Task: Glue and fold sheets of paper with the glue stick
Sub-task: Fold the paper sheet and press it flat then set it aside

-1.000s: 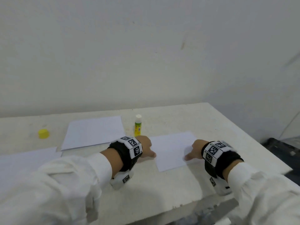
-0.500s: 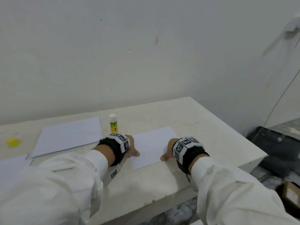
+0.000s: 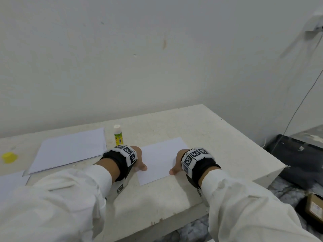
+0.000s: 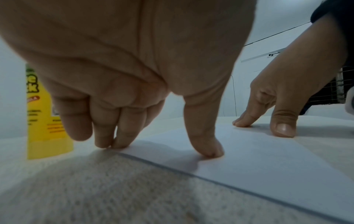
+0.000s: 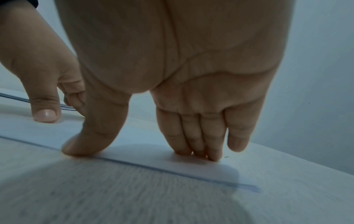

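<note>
While my left hand and right hand press down on the folded sheet of paper with straight fingers, gripping nothing, it lies flat on the counter between them. Just beyond my left hand the uncapped glue stick stands upright, beside a paper stack; its yellow cap sits far left.

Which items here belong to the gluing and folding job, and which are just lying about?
Job: sheet pressed by left hand and right hand; glue stick; yellow cap; paper stack.
Lying about: black case; cardboard box.
</note>
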{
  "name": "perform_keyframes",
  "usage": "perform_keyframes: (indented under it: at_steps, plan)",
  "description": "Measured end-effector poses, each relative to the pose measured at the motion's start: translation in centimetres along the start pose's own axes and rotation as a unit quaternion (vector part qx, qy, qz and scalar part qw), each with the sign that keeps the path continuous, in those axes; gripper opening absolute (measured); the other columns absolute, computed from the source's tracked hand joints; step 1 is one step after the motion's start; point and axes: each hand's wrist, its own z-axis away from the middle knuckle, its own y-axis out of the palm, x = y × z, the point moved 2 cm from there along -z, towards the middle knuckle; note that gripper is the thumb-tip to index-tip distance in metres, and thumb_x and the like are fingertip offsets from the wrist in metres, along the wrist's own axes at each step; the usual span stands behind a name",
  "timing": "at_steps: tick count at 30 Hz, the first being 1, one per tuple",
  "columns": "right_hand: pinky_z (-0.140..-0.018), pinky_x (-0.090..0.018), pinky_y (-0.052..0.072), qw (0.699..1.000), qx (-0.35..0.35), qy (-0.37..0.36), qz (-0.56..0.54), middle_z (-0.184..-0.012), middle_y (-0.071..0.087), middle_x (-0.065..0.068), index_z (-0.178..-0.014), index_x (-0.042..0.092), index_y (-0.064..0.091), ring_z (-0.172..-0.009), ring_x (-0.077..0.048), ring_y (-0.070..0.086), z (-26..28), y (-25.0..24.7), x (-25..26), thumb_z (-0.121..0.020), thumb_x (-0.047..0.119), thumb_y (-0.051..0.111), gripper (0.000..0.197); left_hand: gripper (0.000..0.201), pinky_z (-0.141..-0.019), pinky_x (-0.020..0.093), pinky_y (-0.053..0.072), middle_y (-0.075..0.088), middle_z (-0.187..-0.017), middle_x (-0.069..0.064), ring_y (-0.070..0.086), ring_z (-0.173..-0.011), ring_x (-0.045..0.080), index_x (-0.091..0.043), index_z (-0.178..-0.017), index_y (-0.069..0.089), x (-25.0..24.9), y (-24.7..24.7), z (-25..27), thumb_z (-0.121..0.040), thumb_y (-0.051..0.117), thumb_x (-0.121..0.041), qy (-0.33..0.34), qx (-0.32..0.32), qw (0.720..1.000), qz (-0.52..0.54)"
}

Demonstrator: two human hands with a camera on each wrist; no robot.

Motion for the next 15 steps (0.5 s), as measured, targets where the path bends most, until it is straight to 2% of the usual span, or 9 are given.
perform_keyframes:
  at_steps: [3,4,8,10,11,13,15]
  plan:
    - [-0.086,-0.052,0.049,1.000,-0.002,-0.001,-0.014,-0.099,0.062,-0.009,-0.090,0.018,0.060,-0.100,-0.033,0.059,-0.2,0.1,-0.2,-0.062,0.079,0.056,0.066,0.044,-0.066,0.027,0.039,0.056,-0.085,0.004,0.053,-0.081,0.023,-0.012,-0.077,0.053,-0.1,-0.1,0.3,-0.082,0.065,-0.054,-0.001,-0.001,1.000,0.006]
    - [-0.087,-0.051,0.049,1.000,-0.006,0.001,-0.016,-0.100,0.063,-0.009,-0.088,0.018,0.058,-0.100,-0.032,0.059,-0.2,0.1,-0.2,-0.064,0.077,0.058,0.064,0.044,-0.065,0.026,0.039,0.056,-0.083,0.004,0.053,-0.080,0.023,-0.012,-0.077,0.052,-0.2,-0.1,0.5,-0.082,0.065,-0.053,-0.002,-0.004,1.000,0.007]
    - [-0.087,-0.052,0.049,1.000,-0.018,0.006,-0.018,-0.106,0.064,-0.010,-0.093,0.017,0.060,-0.104,-0.034,0.058,-0.3,0.2,-0.4,-0.065,0.073,0.062,0.063,0.043,-0.069,0.028,0.042,0.057,-0.085,0.004,0.056,-0.080,0.023,-0.009,-0.092,0.055,-0.6,-0.3,1.1,-0.081,0.066,-0.049,0.004,-0.030,1.000,0.004]
    - [-0.087,-0.052,0.049,1.000,-0.015,0.005,-0.013,-0.104,0.064,-0.010,-0.092,0.017,0.061,-0.102,-0.034,0.058,-0.3,0.2,-0.4,-0.065,0.073,0.062,0.062,0.051,-0.075,0.030,0.044,0.059,-0.102,0.006,0.058,-0.092,0.024,-0.007,-0.112,0.054,-0.6,-0.3,1.2,-0.081,0.068,-0.045,0.013,-0.039,0.999,0.020]
    - [-0.086,-0.053,0.049,1.000,-0.015,0.002,-0.003,-0.103,0.063,-0.008,-0.090,0.018,0.060,-0.102,-0.034,0.058,-0.3,0.1,-0.4,-0.067,0.073,0.060,0.059,0.061,-0.082,0.032,0.045,0.057,-0.117,0.008,0.057,-0.104,0.026,-0.008,-0.126,0.046,-0.6,-0.3,1.3,-0.081,0.070,-0.042,0.019,-0.047,0.998,0.039]
    - [-0.087,-0.051,0.049,1.000,-0.009,-0.004,0.015,-0.095,0.059,-0.005,-0.089,0.020,0.059,-0.101,-0.032,0.058,-0.1,-0.1,-0.3,-0.070,0.074,0.056,0.057,0.089,-0.099,0.034,0.041,0.045,-0.141,0.007,0.048,-0.124,0.027,-0.013,-0.148,0.021,-0.6,-0.3,1.6,-0.080,0.073,-0.037,0.034,-0.064,0.990,0.119]
    - [-0.085,-0.050,0.050,1.000,-0.009,-0.003,0.009,-0.089,0.058,-0.003,-0.086,0.021,0.060,-0.100,-0.031,0.059,0.0,-0.3,-0.3,-0.068,0.075,0.057,0.057,0.106,-0.103,0.036,0.040,0.036,-0.148,0.010,0.044,-0.129,0.029,-0.023,-0.153,0.000,-0.6,-0.3,2.1,-0.078,0.075,-0.034,0.034,-0.091,0.971,0.221]
